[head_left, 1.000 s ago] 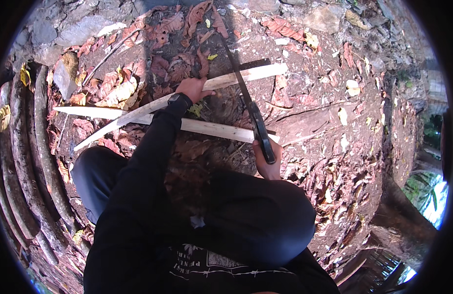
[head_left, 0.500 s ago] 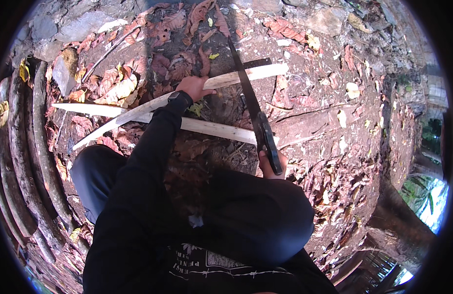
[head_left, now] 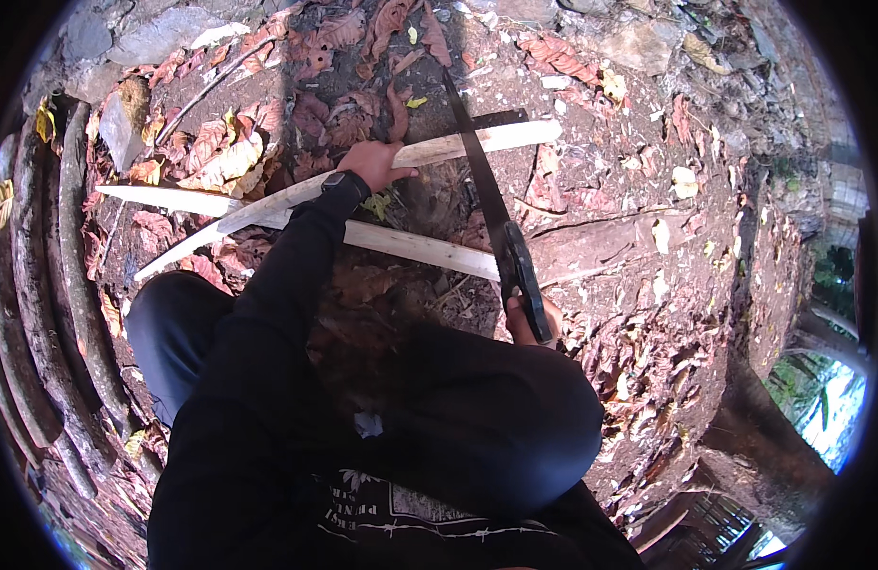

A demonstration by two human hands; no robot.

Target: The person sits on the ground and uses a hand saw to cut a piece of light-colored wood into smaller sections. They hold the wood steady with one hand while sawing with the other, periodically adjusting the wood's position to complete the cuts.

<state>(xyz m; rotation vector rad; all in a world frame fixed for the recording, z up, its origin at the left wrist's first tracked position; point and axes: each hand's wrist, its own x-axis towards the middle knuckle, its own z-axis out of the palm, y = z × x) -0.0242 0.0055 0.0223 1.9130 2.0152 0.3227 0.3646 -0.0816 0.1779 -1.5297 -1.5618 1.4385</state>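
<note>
My left hand [head_left: 372, 165], with a dark watch at its wrist, is closed round a pale, pointed wooden stake [head_left: 287, 199] that slants up to the right. In my right hand [head_left: 534, 320] is the dark handle of a hand saw [head_left: 518, 271], its long blade lying across the stake to the right of my left hand. A second pale stake [head_left: 420, 249] rests beneath the first, crossing it at the left; its right end meets the saw near the handle. Just past the upper stake, a short dark strip [head_left: 501, 119] shows partly behind it.
Several thin logs [head_left: 42, 275] lie side by side at the left. Stones [head_left: 163, 43] line the far edge, and a grey rock [head_left: 124, 128] stands near the logs. Dry leaves [head_left: 225, 161] cover much of the soil. My bent knee [head_left: 524, 408] is close below the saw handle.
The saw handle and my right hand have shifted slightly nearer to me and right. My left hand keeps its grip on the stake. The whole view has tilted a little.
</note>
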